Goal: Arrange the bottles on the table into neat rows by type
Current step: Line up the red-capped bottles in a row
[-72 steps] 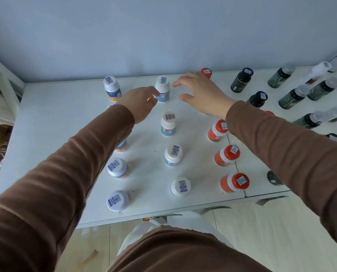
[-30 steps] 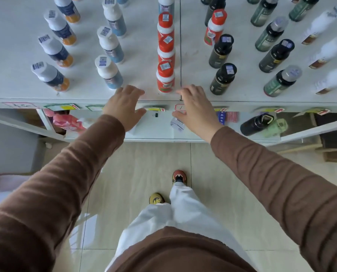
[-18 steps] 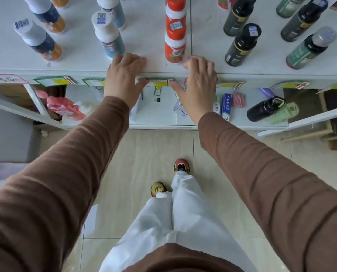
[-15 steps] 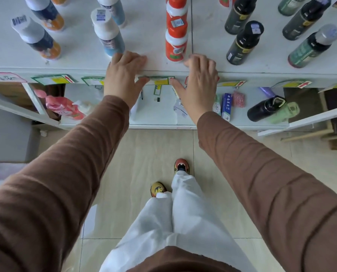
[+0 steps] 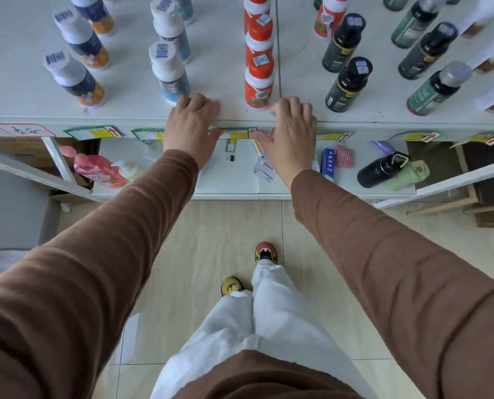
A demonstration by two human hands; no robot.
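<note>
Hands on the edge, bottles in rows

Bottles stand upright in columns across the white tabletop (image 5: 24,90). Far left, the orange-based bottles (image 5: 74,80) with white caps run back in a line. Next over, the blue bottles (image 5: 169,73), the nearest one just beyond the left hand (image 5: 192,128). That hand lies flat on the front edge, fingers relaxed, thumb down over the rim, gripping nothing. Between the two hands sits the red bottles' (image 5: 258,79) column, tight, one behind another, right beside the tabletop's seam. The nearest red one stands just past the fingertips of both hands, touching neither as far as I can see. Right hand (image 5: 291,131) mirrors the left: fingers loosely spread on the edge, thumb over the rim, nothing held. On to the black-capped bottles (image 5: 348,83), two in a line, a red one behind them. Then the green bottles (image 5: 437,87), leaning out in the wide lens, and blurred white ones at the far right edge.

Below the tabletop, a shelf (image 5: 240,180) carries a pink pump bottle (image 5: 97,169) at left and a black flask (image 5: 379,169) beside a pale green one at right.
</note>
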